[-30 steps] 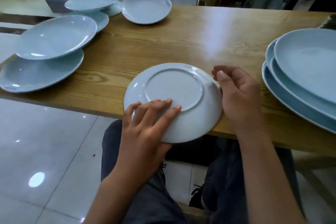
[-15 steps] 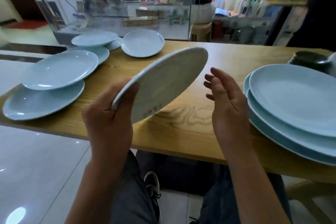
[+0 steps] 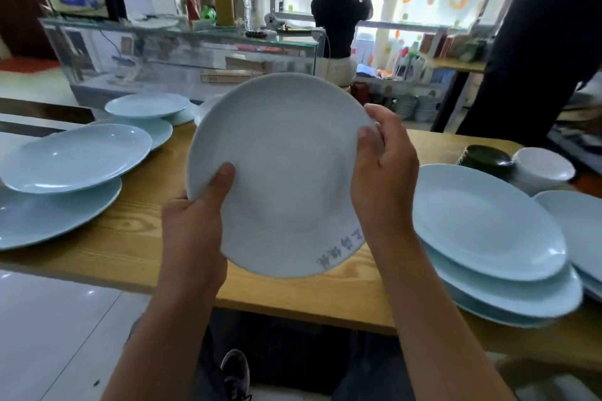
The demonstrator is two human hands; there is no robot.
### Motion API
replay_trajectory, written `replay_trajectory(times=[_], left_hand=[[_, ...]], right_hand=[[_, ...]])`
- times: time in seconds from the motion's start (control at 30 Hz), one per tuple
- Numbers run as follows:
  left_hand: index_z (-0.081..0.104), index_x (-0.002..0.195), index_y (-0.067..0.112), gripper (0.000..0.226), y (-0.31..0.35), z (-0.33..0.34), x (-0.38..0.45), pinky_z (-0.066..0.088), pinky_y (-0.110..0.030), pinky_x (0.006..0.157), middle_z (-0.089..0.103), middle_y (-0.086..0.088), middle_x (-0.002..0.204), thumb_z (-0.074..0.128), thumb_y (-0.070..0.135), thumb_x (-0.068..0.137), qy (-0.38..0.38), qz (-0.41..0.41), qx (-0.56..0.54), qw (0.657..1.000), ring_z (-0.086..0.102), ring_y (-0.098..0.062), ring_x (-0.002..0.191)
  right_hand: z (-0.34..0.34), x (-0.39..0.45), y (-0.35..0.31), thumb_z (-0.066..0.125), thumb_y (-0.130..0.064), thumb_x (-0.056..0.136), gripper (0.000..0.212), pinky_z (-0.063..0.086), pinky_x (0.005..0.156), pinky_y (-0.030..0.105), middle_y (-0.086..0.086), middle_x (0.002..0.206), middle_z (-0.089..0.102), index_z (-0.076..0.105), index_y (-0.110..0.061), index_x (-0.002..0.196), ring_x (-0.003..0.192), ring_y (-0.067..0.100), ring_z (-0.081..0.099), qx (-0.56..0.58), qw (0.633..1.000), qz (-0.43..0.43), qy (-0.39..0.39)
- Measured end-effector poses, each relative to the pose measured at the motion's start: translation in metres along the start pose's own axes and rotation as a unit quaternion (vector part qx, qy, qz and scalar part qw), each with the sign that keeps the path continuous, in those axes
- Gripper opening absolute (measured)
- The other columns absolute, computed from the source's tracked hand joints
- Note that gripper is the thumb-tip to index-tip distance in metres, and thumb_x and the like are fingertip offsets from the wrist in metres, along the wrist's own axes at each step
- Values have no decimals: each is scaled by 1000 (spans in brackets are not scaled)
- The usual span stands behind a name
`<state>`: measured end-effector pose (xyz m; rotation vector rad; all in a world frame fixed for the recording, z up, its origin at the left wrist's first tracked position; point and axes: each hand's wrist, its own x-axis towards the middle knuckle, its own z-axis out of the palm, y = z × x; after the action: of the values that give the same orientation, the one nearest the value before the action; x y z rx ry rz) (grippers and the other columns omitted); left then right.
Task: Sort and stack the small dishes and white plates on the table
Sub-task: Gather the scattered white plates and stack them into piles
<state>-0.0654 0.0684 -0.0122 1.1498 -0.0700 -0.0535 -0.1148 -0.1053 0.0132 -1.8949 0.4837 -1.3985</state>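
My left hand (image 3: 195, 225) & right hand (image 3: 381, 172) both gripping round pale-blue ceramic plate (image 3: 277, 179) by its rim, thumbs on front, tilted up above wooden table (image 3: 130, 238), plate stacks (image 3: 488, 231) either side.

A glass display counter (image 3: 182, 55) stands at upper left, behind the wooden table (image 3: 130, 238). Bright shelving (image 3: 407, 0) fills the upper right. Glossy white floor tiles (image 3: 55, 335) gleam at lower left.

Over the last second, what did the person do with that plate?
The round pale-blue plate lay upside down on the wooden table. The left hand lifted and turned it face up; the right hand, open before, now grips its rim too. The stacked pale-blue plates on both sides stayed put.
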Motion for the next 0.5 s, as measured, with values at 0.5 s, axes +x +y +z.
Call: replay_trajectory(times=[0.5], left_hand=[[58,117,35,42,-29,76,-41,56,-34,70,68,10,98,35,62,95,-316,162,275,893,65,-6,89]], right_hand=[[-123,68,62,50,-11,94,30,52,90,35,2,109,71,70,-21,115,101,23,65,-169,972,143,-75]])
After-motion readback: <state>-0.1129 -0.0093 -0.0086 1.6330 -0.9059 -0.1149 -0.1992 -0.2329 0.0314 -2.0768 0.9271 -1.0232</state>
